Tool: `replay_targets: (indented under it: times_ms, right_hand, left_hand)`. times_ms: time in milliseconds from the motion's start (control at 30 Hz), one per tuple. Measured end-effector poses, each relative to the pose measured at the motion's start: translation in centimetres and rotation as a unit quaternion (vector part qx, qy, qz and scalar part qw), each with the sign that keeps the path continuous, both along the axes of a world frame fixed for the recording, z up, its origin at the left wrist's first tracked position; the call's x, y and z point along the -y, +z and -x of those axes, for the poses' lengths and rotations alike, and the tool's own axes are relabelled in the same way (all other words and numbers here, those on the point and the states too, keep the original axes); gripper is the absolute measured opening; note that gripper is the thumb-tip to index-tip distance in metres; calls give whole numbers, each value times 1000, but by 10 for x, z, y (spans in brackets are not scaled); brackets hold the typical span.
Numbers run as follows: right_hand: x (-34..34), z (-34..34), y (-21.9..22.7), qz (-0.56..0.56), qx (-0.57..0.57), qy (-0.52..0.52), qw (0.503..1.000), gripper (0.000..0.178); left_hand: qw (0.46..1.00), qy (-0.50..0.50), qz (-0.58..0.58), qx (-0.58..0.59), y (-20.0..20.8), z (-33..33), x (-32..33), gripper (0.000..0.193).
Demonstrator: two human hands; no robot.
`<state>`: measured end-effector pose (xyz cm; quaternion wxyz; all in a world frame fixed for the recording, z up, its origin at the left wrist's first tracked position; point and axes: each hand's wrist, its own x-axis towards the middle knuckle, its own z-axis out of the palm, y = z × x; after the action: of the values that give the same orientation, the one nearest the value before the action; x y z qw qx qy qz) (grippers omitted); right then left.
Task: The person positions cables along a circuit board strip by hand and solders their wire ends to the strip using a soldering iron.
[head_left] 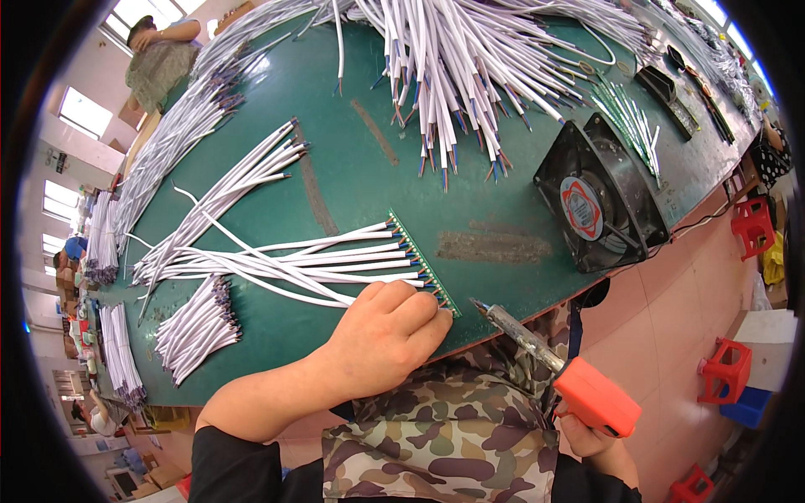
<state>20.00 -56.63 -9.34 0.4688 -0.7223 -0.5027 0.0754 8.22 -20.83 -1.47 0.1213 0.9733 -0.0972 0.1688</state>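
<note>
On my feed, the left hand (387,331) pinches a white plastic-sheathed cable (323,297) beside the narrow green circuit strip (423,264), apparently steadying it; right of the strip, the right hand (591,436) grips an orange-handled soldering iron (597,398).

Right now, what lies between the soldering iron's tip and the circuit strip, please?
The head view shows bare green tabletop between the soldering iron's tip and circuit strip.

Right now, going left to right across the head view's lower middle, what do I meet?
Narrow white cable bundle, wider white cable bundle, left hand, orange-handled soldering iron, middle red stool.
</note>
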Motion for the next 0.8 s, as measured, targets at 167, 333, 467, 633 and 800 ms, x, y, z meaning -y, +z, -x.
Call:
replay_targets:
  times_ms: [167,333,467,633,800]
  right_hand:
    - [-3,-2,2,-3,21,-2,1000,48]
    - [-4,2,6,22,-3,-27,999,50]
    - [-10,2,18,30,-1,-45,999,44]
    - [-18,-2,31,28,4,-21,999,24]
    - [-23,2,40,-8,-156,-43,987,23]
  left_hand:
    - [1000,2,21,-20,1,1,1,33]
    - [1000,1,14,-8,1,3,1,33]
    - [1000,1,10,-9,1,3,2,34]
    - [1000,-1,10,1,0,2,2,35]
    - [1000,3,15,-23,7,5,-3,36]
